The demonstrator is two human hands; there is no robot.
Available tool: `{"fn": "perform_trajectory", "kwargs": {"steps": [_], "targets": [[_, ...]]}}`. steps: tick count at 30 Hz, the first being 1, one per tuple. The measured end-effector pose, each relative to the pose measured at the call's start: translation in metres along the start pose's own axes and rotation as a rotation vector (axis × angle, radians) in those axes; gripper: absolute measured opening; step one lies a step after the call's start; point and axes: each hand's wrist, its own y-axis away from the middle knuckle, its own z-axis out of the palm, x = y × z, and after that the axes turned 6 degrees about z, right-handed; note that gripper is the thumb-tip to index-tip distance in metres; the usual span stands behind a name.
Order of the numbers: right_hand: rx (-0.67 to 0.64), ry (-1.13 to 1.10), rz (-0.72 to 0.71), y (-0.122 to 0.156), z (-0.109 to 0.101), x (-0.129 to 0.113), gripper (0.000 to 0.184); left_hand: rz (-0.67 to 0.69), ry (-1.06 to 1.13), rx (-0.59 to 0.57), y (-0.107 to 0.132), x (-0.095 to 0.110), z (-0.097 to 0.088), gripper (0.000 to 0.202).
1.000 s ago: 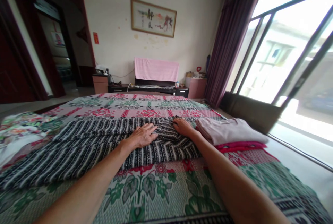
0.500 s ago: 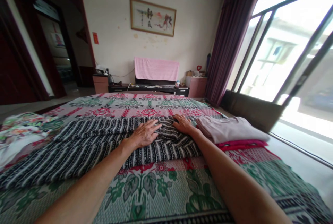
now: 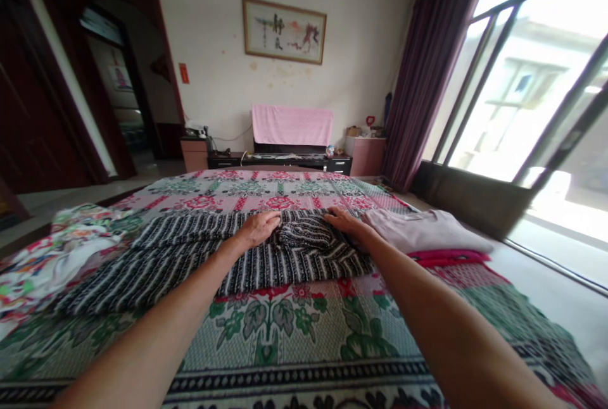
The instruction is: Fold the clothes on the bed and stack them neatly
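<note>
Two bare hands on a black-and-white striped garment (image 3: 199, 257), which lies spread across the floral bedspread (image 3: 285, 333). Left hand (image 3: 259, 226) sits at the garment's far edge, fingers curled down into the cloth, gripping a bunched ridge (image 3: 304, 235). Right hand (image 3: 346, 222) lies at the garment's right end, fingers fairly flat and close together, pressing; whether it pinches anything, cannot tell.

Judgement: the fold would come out neater with both hands taking the same edge evenly and the ridge between them flattened first.

Around it: a folded pale pink garment (image 3: 422, 232) just right of the striped garment, almost touching the right wrist, crowding that end. A crumpled flowered cloth (image 3: 61, 251) lies by its left end, near the long loose part.
</note>
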Motion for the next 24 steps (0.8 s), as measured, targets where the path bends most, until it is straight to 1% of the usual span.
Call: {"fn": "perform_trajectory", "kwargs": {"steps": [2, 4, 7, 9, 12, 14, 16, 20, 22, 24], "targets": [[0.039, 0.029, -0.013, 0.008, -0.003, -0.019, 0.034, 0.023, -0.069, 0.036, 0.006, -0.001, -0.006, 0.043], [0.076, 0.040, -0.076, 0.020, -0.001, -0.041, 0.032, 0.078, -0.121, 0.043, 0.014, -0.001, -0.006, 0.042], [0.048, 0.044, -0.192, 0.044, 0.011, -0.068, 0.027, 0.132, -0.195, 0.034, 0.026, 0.002, 0.005, 0.043], [0.040, 0.044, -0.277, 0.058, 0.022, -0.076, 0.027, 0.131, -0.232, 0.039, 0.031, 0.003, 0.013, 0.043], [0.084, 0.005, -0.370, 0.072, 0.038, -0.072, 0.026, 0.090, -0.242, 0.070, 0.030, 0.004, 0.021, 0.040], [0.116, -0.043, -0.401, 0.075, 0.044, -0.066, 0.023, 0.053, -0.246, 0.079, 0.026, 0.005, 0.023, 0.037], [0.128, -0.085, -0.413, 0.075, 0.048, -0.061, 0.021, 0.008, -0.258, 0.059, 0.020, 0.006, 0.023, 0.035], [0.177, -0.134, -0.352, 0.071, 0.051, -0.059, 0.021, -0.109, -0.286, 0.050, 0.009, 0.008, 0.023, 0.036], [0.213, -0.158, -0.325, 0.068, 0.052, -0.058, 0.020, -0.123, -0.318, 0.054, 0.006, 0.006, 0.026, 0.037], [0.239, -0.167, -0.311, 0.066, 0.054, -0.057, 0.020, -0.107, -0.360, 0.056, 0.005, 0.003, 0.030, 0.036]]}}
